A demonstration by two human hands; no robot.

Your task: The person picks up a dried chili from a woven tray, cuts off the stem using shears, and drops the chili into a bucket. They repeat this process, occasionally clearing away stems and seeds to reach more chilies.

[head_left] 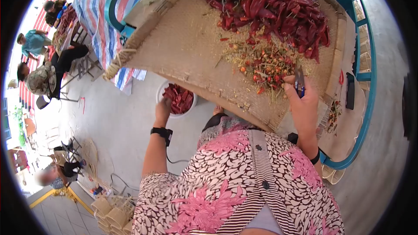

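My right hand (pixel 303 104) is closed around a small pair of scissors (pixel 299 82) with dark blue handles, blades pointing away from me. It is over the near right part of a woven tray (pixel 183 48), beside a scatter of cut stems and red chili caps (pixel 272 67). A large heap of dried red chilies (pixel 265 6) lies at the tray's far side. Lower and to the left, my left hand (pixel 163 109) is at the near left rim of a white bucket (pixel 194 104) holding red chili pieces (pixel 179 98). Its fingertips are blurred, so their grip is unclear.
A teal metal frame (pixel 368 104) surrounds the tray, with a black phone-like object (pixel 350 92) on the right. Striped sheeting (pixel 98 21) hangs at upper left. Several people sit or stand along the left, including one in camouflage (pixel 41 79). Woven baskets (pixel 115 213) stand at lower left.
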